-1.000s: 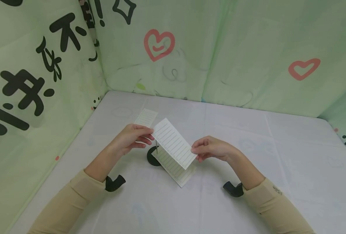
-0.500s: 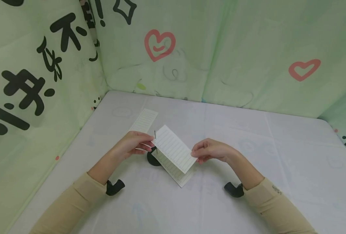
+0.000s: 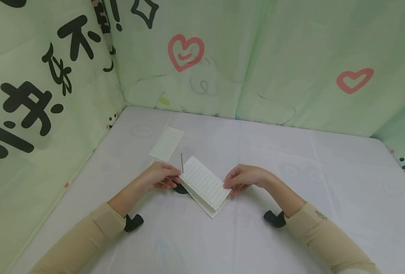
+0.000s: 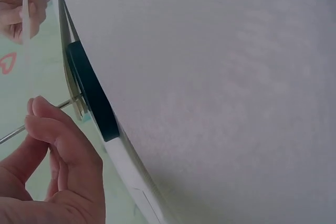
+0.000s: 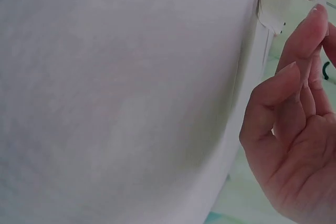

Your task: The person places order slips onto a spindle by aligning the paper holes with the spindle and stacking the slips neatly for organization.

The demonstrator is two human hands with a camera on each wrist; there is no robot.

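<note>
A lined paper slip (image 3: 205,182) is held at a slant by both hands. My left hand (image 3: 161,176) pinches its left corner, beside the thin metal rod (image 3: 181,163) of a bill spike, which stands up through or right at that corner. My right hand (image 3: 246,178) pinches the right corner. Under it, a second lined slip (image 3: 212,214) lies low at the spike's round black base (image 3: 180,189). The left wrist view shows the base (image 4: 94,93) edge-on, with slips low on the rod and the left fingers around the rod higher up.
Another lined slip (image 3: 167,144) lies flat on the white table (image 3: 291,160), behind the left hand. Black curved pieces (image 3: 134,223) sit at both wrists. Green printed curtains (image 3: 284,49) stand along the back and left side.
Both hands have lowered the upper slip toward the lower one, narrowing the gap between them. More of the rod now shows above the slip. The loose slip behind is less covered.
</note>
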